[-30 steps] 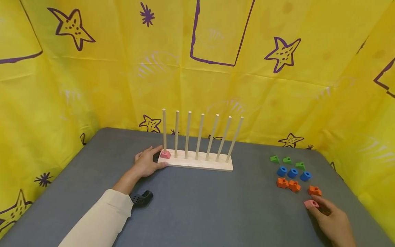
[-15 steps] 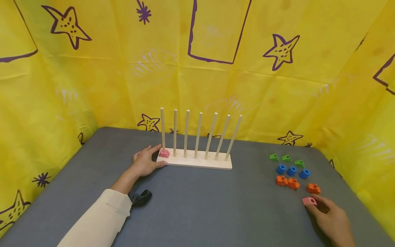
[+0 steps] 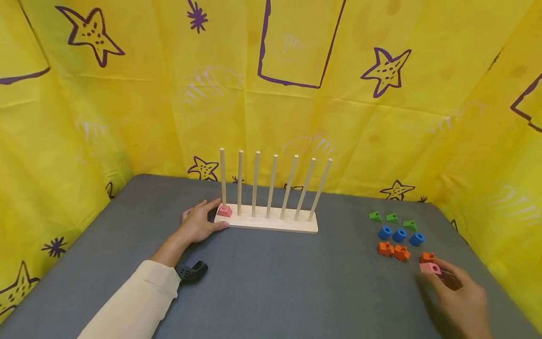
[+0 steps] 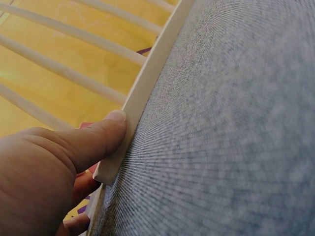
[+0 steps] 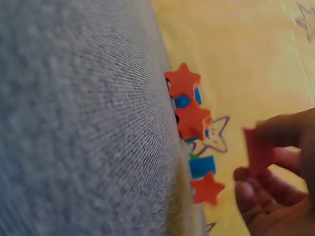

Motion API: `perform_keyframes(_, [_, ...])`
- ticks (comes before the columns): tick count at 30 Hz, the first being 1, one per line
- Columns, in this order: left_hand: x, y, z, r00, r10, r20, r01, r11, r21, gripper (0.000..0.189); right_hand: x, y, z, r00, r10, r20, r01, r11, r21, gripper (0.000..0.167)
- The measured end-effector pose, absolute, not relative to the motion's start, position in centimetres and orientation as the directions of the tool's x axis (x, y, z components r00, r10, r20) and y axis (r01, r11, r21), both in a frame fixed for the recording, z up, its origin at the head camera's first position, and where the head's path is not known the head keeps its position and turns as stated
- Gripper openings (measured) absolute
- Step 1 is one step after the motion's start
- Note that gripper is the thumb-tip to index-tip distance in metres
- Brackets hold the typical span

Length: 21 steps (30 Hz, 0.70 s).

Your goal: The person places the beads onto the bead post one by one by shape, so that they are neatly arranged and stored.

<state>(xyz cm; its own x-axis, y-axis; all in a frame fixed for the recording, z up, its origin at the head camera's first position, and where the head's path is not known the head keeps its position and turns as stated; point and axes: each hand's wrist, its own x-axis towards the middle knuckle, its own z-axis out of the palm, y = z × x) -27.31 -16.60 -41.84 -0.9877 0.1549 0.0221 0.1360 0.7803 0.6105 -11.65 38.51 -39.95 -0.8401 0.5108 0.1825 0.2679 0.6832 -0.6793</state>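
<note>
A wooden peg board (image 3: 271, 224) with a row of several upright pegs stands mid-table. At its left end my left hand (image 3: 198, 223) grips the base, thumb along the front edge and fingers behind. One pink block (image 3: 225, 211) sits at the foot of the leftmost peg. Over on the right, my right hand (image 3: 459, 292) pinches a second pink block (image 3: 430, 268) with a hole through it, lifted off the table. In the right wrist view this pink block (image 5: 258, 152) is between thumb and fingers, apart from the orange star blocks (image 5: 183, 81).
Behind the right hand lie three orange star blocks (image 3: 401, 253), three blue cylinders (image 3: 399, 235) and three green triangular blocks (image 3: 392, 218) in rows. A yellow patterned cloth (image 3: 313, 117) hangs around the back and sides of the grey table (image 3: 288, 282).
My right hand has raised the pink block off the table, and the block now overlaps the nearest orange star in view. The left hand keeps its grip on the board.
</note>
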Motion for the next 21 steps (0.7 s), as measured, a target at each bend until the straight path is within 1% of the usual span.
perform_keyframes(2, [-27.3, -16.6, -41.7, -0.988, 0.153, 0.023, 0.136, 0.782, 0.608, 0.081, -11.6, 37.9, -39.1, -0.846, 0.499, 0.187, 0.239, 0.669, -0.704, 0.062])
perform_keyframes(8, [-27.3, -16.4, -41.6, -0.988, 0.153, 0.018, 0.132, 0.78, 0.612, 0.081, -11.0, 35.8, -36.9, -0.859, 0.435, 0.271, 0.094, 0.654, -0.751, 0.056])
perform_keyframes(16, [-27.1, -16.5, -41.7, -0.989, 0.145, 0.012, 0.12, 0.773, 0.622, 0.082, -10.6, 32.6, -33.0, -0.865, 0.35, 0.361, -0.048, 0.657, -0.752, 0.047])
perform_keyframes(21, [-27.1, -16.4, -41.7, -0.99, 0.142, 0.001, 0.111, 0.774, 0.624, 0.083, -10.6, 30.8, -30.8, -0.871, 0.265, 0.415, -0.162, 0.642, -0.75, 0.043])
